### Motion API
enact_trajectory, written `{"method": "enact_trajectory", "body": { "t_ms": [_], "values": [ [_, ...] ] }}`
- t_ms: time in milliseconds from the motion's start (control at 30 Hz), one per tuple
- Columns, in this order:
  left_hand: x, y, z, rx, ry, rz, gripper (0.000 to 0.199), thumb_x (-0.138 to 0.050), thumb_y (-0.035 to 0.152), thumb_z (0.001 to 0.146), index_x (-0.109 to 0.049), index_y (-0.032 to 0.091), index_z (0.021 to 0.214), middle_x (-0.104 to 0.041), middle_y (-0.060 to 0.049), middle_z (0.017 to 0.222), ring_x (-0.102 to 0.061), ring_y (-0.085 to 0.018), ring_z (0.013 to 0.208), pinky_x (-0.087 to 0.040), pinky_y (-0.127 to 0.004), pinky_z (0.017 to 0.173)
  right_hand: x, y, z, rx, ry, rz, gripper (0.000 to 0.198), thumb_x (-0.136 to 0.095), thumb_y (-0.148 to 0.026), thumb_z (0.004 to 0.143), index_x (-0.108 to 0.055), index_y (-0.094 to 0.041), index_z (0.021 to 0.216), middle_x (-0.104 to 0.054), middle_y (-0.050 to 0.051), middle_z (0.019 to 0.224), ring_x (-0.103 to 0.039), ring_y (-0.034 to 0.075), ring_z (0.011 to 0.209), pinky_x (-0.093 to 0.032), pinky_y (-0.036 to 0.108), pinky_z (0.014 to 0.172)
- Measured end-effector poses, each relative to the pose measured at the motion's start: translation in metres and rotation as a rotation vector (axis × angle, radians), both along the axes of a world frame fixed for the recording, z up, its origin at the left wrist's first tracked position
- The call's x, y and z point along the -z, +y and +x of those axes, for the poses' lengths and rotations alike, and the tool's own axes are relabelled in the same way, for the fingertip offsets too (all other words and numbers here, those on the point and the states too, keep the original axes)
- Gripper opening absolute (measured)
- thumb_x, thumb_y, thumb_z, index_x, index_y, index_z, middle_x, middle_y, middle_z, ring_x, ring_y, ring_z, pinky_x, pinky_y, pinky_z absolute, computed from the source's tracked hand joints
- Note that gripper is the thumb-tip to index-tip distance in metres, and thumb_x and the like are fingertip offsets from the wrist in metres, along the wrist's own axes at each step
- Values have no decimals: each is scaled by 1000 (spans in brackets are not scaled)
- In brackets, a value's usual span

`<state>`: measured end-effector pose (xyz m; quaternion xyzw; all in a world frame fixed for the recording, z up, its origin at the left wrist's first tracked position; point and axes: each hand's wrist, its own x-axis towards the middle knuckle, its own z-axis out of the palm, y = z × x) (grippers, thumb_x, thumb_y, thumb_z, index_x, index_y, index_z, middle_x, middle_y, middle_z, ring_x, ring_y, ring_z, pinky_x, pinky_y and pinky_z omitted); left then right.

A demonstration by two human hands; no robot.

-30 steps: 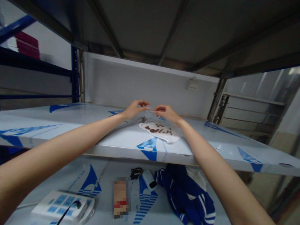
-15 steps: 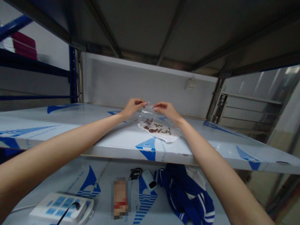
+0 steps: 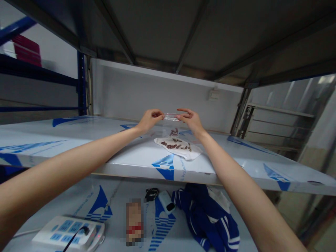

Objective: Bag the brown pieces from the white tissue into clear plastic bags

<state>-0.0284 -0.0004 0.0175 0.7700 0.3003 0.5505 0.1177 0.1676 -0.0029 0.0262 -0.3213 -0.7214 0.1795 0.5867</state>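
Observation:
A clear plastic bag (image 3: 169,126) hangs upright above the shelf, with several small brown capsule-like pieces (image 3: 174,132) at its bottom. My left hand (image 3: 151,120) pinches the left end of the bag's top edge. At the right end, my right hand (image 3: 190,120) grips the same edge between thumb and fingers. Just below the bag lies a white paper sheet (image 3: 194,154) with several more brown and greenish-brown pieces (image 3: 173,146) scattered on it. The pieces are too small to name for certain.
The shelf (image 3: 126,159) wears blue-printed film. On the level below are a power strip (image 3: 65,229), a blue and white garment (image 3: 210,217), a light blue device (image 3: 166,202) and a small black item (image 3: 151,194). A metal shelf (image 3: 157,31) hangs low overhead.
My right hand has moved slightly right, away from my left. The bag's top edge has gone from crumpled to stretched straight, and its contents have shifted a little right.

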Motion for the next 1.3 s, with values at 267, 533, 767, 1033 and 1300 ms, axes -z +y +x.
{"method": "enact_trajectory", "body": {
  "t_ms": [267,533,767,1033,1300],
  "values": [
    [5,6,4,171,-31,-66,21,-56,31,76,-63,12,78,-64,-5,75,-56,-15,73,-41,-27,72,-2,-7,-1,-75,22,-66,33,-70,-30,60,-50,-19,84,-64,-1,69,-58,13,65,-42,25,64],
    [4,4,5,117,83,-24,20,-56,31,76,-64,13,74,-64,-4,71,-56,-15,69,-40,-27,68,4,-4,-5,-78,-120,-136,34,-68,-35,63,-58,-17,90,-61,-1,69,-53,11,65,-40,24,61],
    [3,2,8,123,103,-14,19,-55,29,75,-60,14,66,-59,-1,63,-52,-13,63,-37,-26,64,4,0,-3,-64,-202,-135,25,-67,-38,64,-64,-15,71,-60,1,64,-50,11,60,-38,25,59],
    [7,-2,13,193,94,-93,15,-53,27,77,-60,14,72,-61,-2,67,-56,-14,67,-40,-26,66,2,2,-4,-66,-250,-84,12,-68,-26,64,-62,-15,63,-62,1,61,-53,12,60,-39,24,59],
    [7,9,7,145,135,-21,19,-55,30,75,-61,13,69,-58,-2,63,-51,-13,61,-37,-25,61,6,0,-6,-37,-215,-76,13,-64,-24,69,-68,-14,75,-67,5,71,-59,13,64,-44,26,63]
  ]
}}
